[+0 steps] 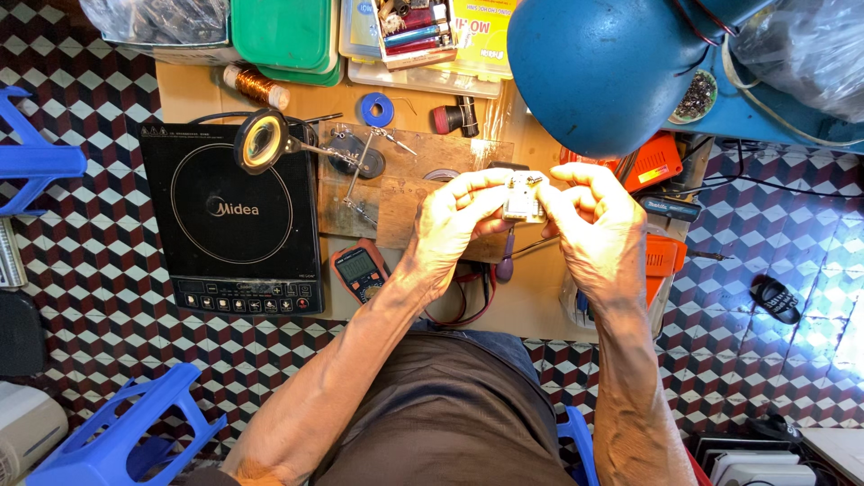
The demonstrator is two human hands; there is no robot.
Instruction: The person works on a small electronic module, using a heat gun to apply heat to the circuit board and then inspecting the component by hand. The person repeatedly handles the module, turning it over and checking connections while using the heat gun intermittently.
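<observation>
Circuit board (524, 200) between 2 hands' fingers (481, 184)

Small multimeter (359, 270) at near edge of bench, orange case, grey-green rectangular screen. Black induction hob (231, 219) left of it, white label strip along top edge. Yellow flat packet (481, 34) at far edge (partly under blue lamp shade (605, 67)).
</observation>
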